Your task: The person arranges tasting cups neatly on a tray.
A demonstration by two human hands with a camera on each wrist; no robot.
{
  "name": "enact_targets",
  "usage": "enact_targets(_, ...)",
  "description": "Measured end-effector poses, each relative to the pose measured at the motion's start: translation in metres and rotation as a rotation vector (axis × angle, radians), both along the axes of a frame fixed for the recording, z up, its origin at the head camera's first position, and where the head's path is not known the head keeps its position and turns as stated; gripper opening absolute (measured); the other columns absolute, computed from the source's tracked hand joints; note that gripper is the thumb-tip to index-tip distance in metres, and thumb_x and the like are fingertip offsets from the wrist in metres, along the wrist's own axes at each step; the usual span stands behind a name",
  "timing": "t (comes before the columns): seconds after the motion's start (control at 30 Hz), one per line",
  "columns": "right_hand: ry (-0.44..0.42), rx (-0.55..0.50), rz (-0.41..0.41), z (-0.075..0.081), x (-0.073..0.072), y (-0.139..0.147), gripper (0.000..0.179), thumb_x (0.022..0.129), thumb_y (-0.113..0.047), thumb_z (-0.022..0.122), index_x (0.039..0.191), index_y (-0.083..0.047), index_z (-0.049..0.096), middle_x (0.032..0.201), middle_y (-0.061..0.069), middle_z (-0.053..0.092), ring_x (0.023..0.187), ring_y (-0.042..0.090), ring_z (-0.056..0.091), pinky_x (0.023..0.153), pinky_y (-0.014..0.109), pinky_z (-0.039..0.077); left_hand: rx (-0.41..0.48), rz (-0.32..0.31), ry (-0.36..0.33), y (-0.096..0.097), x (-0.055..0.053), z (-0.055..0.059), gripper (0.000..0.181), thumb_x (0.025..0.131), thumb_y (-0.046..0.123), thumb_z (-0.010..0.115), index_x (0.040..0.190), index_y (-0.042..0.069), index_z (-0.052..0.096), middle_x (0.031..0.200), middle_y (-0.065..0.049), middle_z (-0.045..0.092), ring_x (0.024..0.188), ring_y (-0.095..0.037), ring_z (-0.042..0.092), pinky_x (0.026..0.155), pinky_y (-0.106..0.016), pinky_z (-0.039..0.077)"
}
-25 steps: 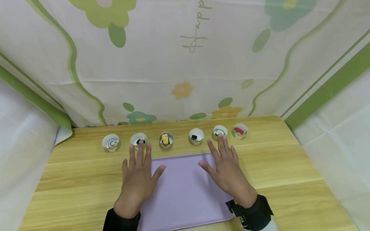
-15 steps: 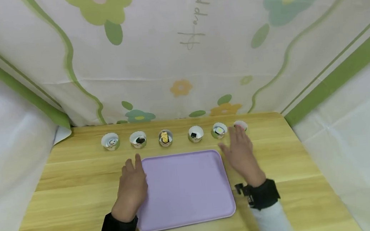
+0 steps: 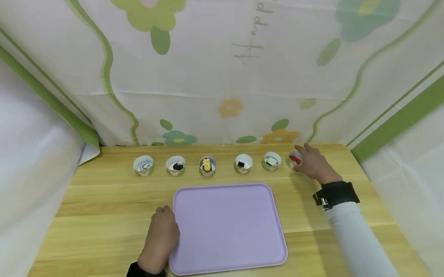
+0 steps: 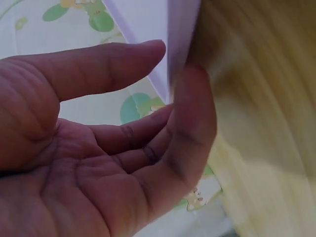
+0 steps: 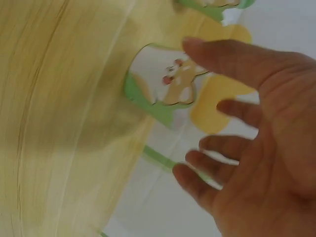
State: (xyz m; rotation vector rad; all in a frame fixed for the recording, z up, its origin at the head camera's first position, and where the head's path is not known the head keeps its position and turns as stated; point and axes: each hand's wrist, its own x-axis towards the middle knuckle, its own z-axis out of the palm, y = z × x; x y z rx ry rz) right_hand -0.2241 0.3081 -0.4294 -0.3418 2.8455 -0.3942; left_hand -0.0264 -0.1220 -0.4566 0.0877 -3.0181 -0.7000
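My left hand (image 3: 160, 230) is at the left edge of a pale purple tray (image 3: 228, 228). In the left wrist view, its thumb lies over the inner side of the tray's rim (image 4: 180, 29) and the curled index finger meets the outer wall, pinching the edge. My right hand (image 3: 316, 165) reaches to the rightmost small paper cup (image 3: 294, 164), which holds a red piece (image 3: 295, 159). Thumb and fingers spread beside that cup (image 5: 160, 81) in the right wrist view, the thumb tip close to its rim. Nothing is gripped there.
More paper cups stand in a row behind the tray: one with a white-and-yellow piece (image 3: 271, 160), others with black pieces (image 3: 241, 164) (image 3: 178, 166), a yellow-topped piece (image 3: 206, 164) and a pale swirled piece (image 3: 145, 166). A flowered cloth (image 3: 202, 71) hangs behind the wooden table (image 3: 96, 216).
My right hand has moved right, from above the tray and cups to the rightmost cup. My left hand has drawn back from the cups and curled at the tray's left edge.
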Motion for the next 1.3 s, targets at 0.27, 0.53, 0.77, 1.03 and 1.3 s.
enact_targets(0.27, 0.039, -0.007, 0.057, -0.013, -0.001, 0.001, 0.063, 0.09, -0.015, 0.061, 0.146, 0.003, 0.038, 0.149, 0.038, 0.026, 0.13, 0.061, 0.024, 0.099, 0.068, 0.032, 0.03, 0.011, -0.048, 0.002, 0.0, -0.003, 0.016, 0.071, -0.015, 0.055, 0.087, -0.018, 0.057, 0.073, -0.02, 0.051, 0.066, -0.034, 0.055, 0.062, -0.048, 0.051)
enact_targets(0.53, 0.133, -0.026, 0.046, -0.022, -0.001, 0.002, 0.051, 0.088, -0.006, 0.06, 0.137, 0.004, 0.05, 0.129, 0.033, 0.052, 0.116, 0.05, 0.043, 0.086, 0.058, 0.044, 0.053, 0.022, -0.039, 0.003, 0.002, -0.002, 0.01, 0.072, -0.015, 0.055, 0.08, -0.013, 0.059, 0.069, -0.017, 0.053, 0.064, -0.031, 0.056, 0.058, -0.044, 0.051)
enact_targets(0.77, 0.178, -0.009, 0.057, -0.021, -0.002, 0.006, 0.048, 0.084, -0.004, 0.058, 0.131, 0.004, 0.054, 0.117, 0.034, 0.055, 0.107, 0.052, 0.047, 0.077, 0.057, 0.046, 0.079, 0.034, -0.042, 0.006, 0.0, -0.002, 0.009, 0.071, -0.015, 0.056, 0.079, -0.011, 0.058, 0.068, -0.016, 0.052, 0.062, -0.029, 0.056, 0.054, -0.041, 0.051)
enact_targets(1.03, 0.269, -0.029, 0.035, -0.004, -0.004, 0.001, 0.044, 0.085, -0.01, 0.059, 0.127, 0.0, 0.054, 0.111, 0.029, 0.052, 0.104, 0.048, 0.044, 0.068, 0.052, 0.046, 0.091, 0.042, -0.034, 0.004, -0.002, -0.001, 0.009, 0.071, -0.014, 0.054, 0.079, -0.011, 0.057, 0.069, -0.017, 0.052, 0.062, -0.031, 0.057, 0.054, -0.042, 0.051)
enact_targets(1.3, 0.347, -0.11, 0.097, 0.037, 0.01, -0.047, 0.045, 0.087, -0.016, 0.058, 0.129, 0.0, 0.054, 0.113, 0.025, 0.052, 0.1, 0.039, 0.045, 0.073, 0.048, 0.044, 0.122, 0.057, -0.143, -0.001, -0.005, 0.002, 0.013, 0.075, -0.016, 0.052, 0.086, -0.015, 0.059, 0.074, -0.02, 0.056, 0.063, -0.029, 0.058, 0.052, -0.038, 0.052)
